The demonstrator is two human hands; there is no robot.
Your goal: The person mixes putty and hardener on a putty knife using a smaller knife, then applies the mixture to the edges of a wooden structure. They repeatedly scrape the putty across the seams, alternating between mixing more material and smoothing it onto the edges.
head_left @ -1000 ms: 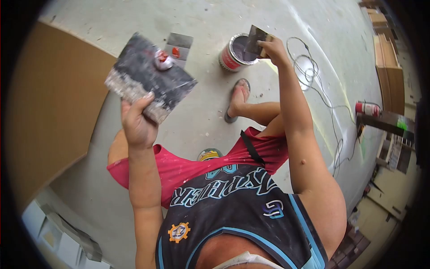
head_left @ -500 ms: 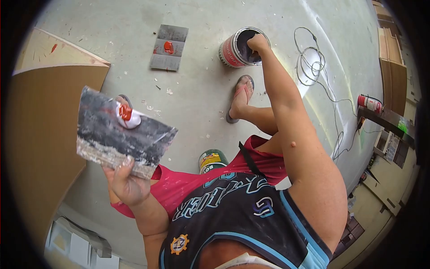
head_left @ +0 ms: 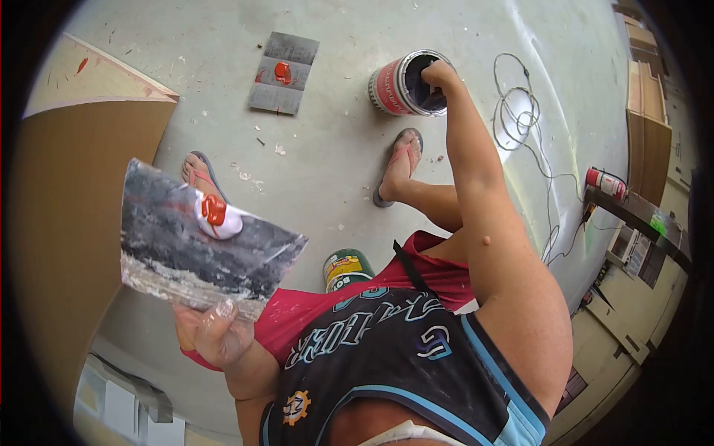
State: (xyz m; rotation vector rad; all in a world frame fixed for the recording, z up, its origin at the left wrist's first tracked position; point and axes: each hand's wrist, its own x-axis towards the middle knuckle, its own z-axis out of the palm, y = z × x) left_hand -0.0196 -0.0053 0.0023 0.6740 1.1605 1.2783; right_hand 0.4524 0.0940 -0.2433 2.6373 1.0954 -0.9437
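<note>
My left hand (head_left: 219,338) grips the lower edge of a flat putty board (head_left: 186,256), thumb on top. The board is smeared dark grey, its lower edge crusted pale. A mound of white putty (head_left: 222,225) with red paste (head_left: 213,210) on it sits near the top. My right hand (head_left: 440,76) reaches into the mouth of a red-and-silver can (head_left: 388,85) tilted on the floor, with dark contents or walls inside. Its fingers are curled and partly hidden, so whatever they hold is out of sight. A creased grey sheet (head_left: 277,98) with a red paste blob (head_left: 282,72) lies left of the can.
A green bucket (head_left: 346,269) stands by my shorts. A brown wooden panel (head_left: 89,193) rises at left. A coiled cable (head_left: 517,111) lies on the floor at right, near a red can (head_left: 606,183) on a dark beam (head_left: 639,215). White flakes are scattered about the floor.
The putty board and my left hand have shifted slightly lower in view, uncovering my left foot. My right hand stays in the can; the view has shifted a little.
</note>
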